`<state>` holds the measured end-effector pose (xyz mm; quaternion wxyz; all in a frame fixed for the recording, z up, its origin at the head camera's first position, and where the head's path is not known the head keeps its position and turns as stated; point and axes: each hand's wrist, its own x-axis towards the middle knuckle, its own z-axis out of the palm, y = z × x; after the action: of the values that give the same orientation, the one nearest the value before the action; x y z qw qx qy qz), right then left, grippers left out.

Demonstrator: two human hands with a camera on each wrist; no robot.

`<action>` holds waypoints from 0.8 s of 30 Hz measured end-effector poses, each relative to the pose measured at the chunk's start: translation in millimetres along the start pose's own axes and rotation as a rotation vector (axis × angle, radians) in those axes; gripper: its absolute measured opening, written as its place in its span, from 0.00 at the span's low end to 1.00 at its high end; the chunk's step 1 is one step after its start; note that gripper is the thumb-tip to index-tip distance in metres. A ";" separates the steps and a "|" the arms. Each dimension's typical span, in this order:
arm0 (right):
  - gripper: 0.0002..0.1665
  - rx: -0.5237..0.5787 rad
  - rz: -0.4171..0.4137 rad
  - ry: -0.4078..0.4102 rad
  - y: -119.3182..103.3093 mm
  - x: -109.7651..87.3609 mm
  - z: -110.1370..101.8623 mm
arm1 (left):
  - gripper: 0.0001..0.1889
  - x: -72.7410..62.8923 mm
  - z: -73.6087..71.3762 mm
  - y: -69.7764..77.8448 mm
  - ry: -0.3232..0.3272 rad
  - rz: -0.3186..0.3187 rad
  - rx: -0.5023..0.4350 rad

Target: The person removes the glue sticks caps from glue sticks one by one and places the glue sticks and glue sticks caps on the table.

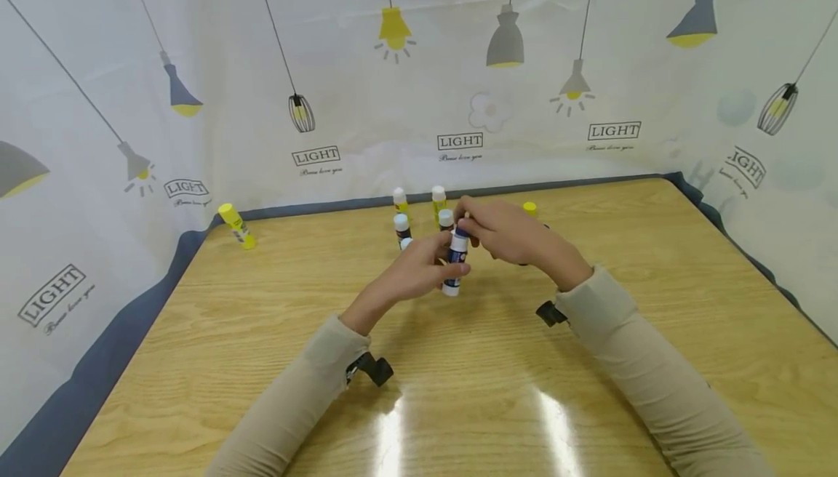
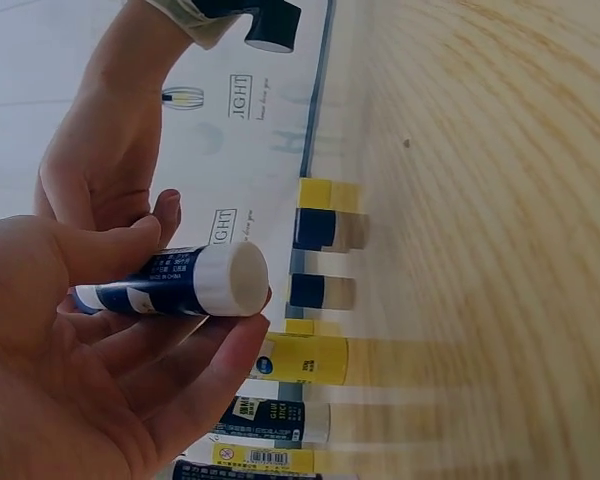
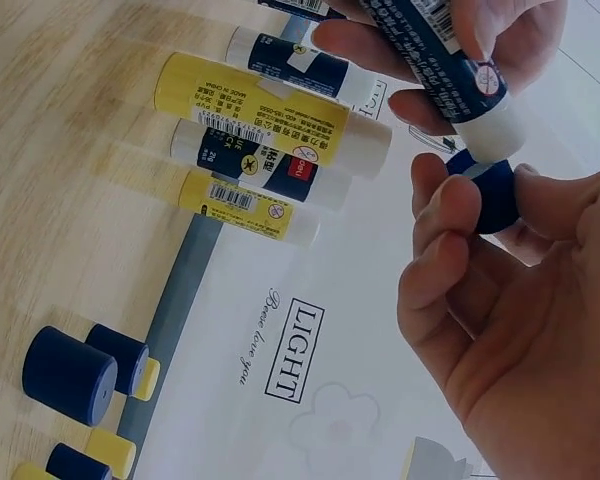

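Note:
My left hand (image 1: 415,271) grips a navy and white glue stick (image 1: 456,262) near the middle of the table, its fingers and thumb around the label. The stick is slightly tilted in the head view, and its white base (image 2: 242,280) shows in the left wrist view. At the stick's other end, my right hand (image 1: 507,233) pinches a dark blue cap (image 3: 497,198) between thumb and fingers. In the right wrist view the cap sits right at the stick's white collar (image 3: 492,135). Fingers partly hide the cap in the head view.
Several uncapped yellow glue sticks (image 3: 255,108) and navy glue sticks (image 3: 265,160) stand just beyond my hands. Loose blue caps (image 3: 70,375) and yellow caps (image 3: 110,452) are grouped to the right. A yellow capped glue stick (image 1: 237,226) stands at the far left, near the table's back edge.

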<state>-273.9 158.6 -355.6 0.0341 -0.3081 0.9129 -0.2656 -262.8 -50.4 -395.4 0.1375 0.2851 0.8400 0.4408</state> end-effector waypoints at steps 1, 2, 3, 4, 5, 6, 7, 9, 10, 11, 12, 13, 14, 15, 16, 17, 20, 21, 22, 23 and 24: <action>0.15 0.003 0.000 0.004 0.0 -0.3 -0.1 | 0.14 -0.4 -0.6 0.8 0.001 0.000 -0.001; 0.14 0.005 0.003 0.008 -0.5 -0.9 -0.5 | 0.15 -0.8 -1.4 1.5 0.001 -0.001 -0.002; 0.14 0.006 0.004 0.013 -0.8 -1.6 -0.8 | 0.16 -1.0 -2.3 2.3 0.003 -0.003 0.001; 0.14 0.004 0.005 0.020 -1.2 -2.4 -1.5 | 0.16 -1.3 -3.3 3.3 0.005 -0.005 0.003; 0.14 0.002 0.004 0.027 -1.4 -3.2 -2.3 | 0.17 -1.8 -4.6 4.4 0.010 -0.008 0.008; 0.15 0.000 0.004 0.034 -1.9 -4.0 -3.3 | 0.17 -2.4 -6.2 5.4 0.014 -0.011 0.013; 0.15 -0.006 0.001 0.042 -2.0 -4.5 -4.2 | 0.17 -3.2 -8.3 6.6 0.019 -0.014 0.021; 0.15 -0.017 -0.003 0.056 -1.9 -5.5 -6.5 | 0.18 -4.7 -13.8 8.8 0.031 -0.018 0.042; 0.15 -0.023 -0.004 0.061 -1.7 -5.8 -7.8 | 0.19 -5.8 -17.2 10.1 0.038 -0.024 0.052; 0.15 -0.029 -0.004 0.065 -1.2 -5.8 -8.8 | 0.20 -7.2 -20.9 11.5 0.045 -0.032 0.058; 0.15 -0.030 -0.002 0.067 -0.7 -6.0 -10.1 | 0.21 -8.3 -24.9 12.5 0.053 -0.036 0.063; 0.15 -0.032 0.002 0.069 0.2 -6.1 -11.1 | 0.22 -9.6 -29.1 13.7 0.062 -0.042 0.069; 0.14 -0.034 0.007 0.070 1.0 -6.3 -12.0 | 0.23 -10.9 -33.4 14.7 0.066 -0.048 0.067; 0.14 -0.032 0.013 0.071 1.5 -6.7 -12.9 | 0.23 -12.1 -37.5 15.7 0.073 -0.055 0.070; 0.14 -0.032 0.016 0.069 1.9 -6.7 -13.5 | 0.22 -13.6 -41.9 16.0 0.081 -0.059 0.071; 0.14 -0.030 0.017 0.068 2.4 -6.7 -14.0 | 0.21 -15.0 -46.4 16.3 0.093 -0.057 0.074; 0.14 -0.029 0.014 0.062 1.8 -7.4 -15.2 | 0.17 -18.9 -58.1 16.9 0.140 -0.058 0.083; 0.14 -0.031 0.012 0.060 1.7 -7.2 -15.3 | 0.16 -20.4 -61.4 17.1 0.161 -0.061 0.097; 0.14 -0.037 0.009 0.057 1.6 -7.1 -15.2 | 0.15 -21.8 -64.2 16.9 0.179 -0.063 0.107; 0.14 -0.040 0.008 0.054 1.4 -6.9 -15.1 | 0.14 -23.1 -66.4 16.9 0.194 -0.069 0.113; 0.14 -0.042 0.011 0.050 1.2 -6.5 -14.9 | 0.14 -24.4 -68.0 16.7 0.205 -0.077 0.120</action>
<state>-272.6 170.1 -344.1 0.0062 -0.2972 0.9205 -0.2538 -270.1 -102.5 -343.2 0.0506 0.2139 0.8847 0.4110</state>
